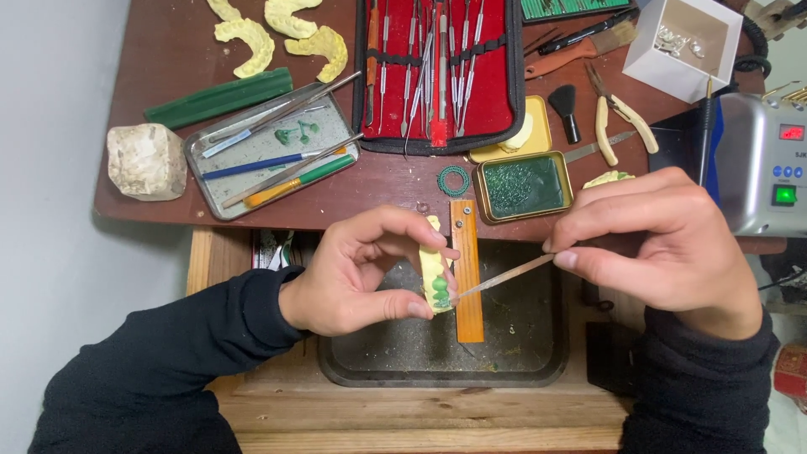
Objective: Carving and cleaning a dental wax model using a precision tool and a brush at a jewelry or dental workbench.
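Yellow and small, a tooth model (pixel 435 273) with green wax bumps on it is pinched between the thumb and fingers of the left hand (pixel 357 273), over a dark sunken tray (pixel 513 336) set in the wooden bench. The right hand (pixel 664 240) grips a thin metal tool (pixel 504 276) between thumb and fingertips, and the tip of the tool touches the green part of the model. Just behind the model, an orange wooden peg (pixel 467 269) sticks out from the table edge over the tray. A little farther back, an open tin (pixel 523 187) is full of green wax bits, and a green ring (pixel 455 180) lies beside it. To the left, a flat metal tray (pixel 210 151) holds a blue pen, a green and orange tool, some long metal picks and a few small green wax pieces. A red-lined case (pixel 441 67) holds a row of metal tools under a strap. At the back right, a white box (pixel 683 42) holds small shiny bits. Pliers (pixel 618 113) lie near it.
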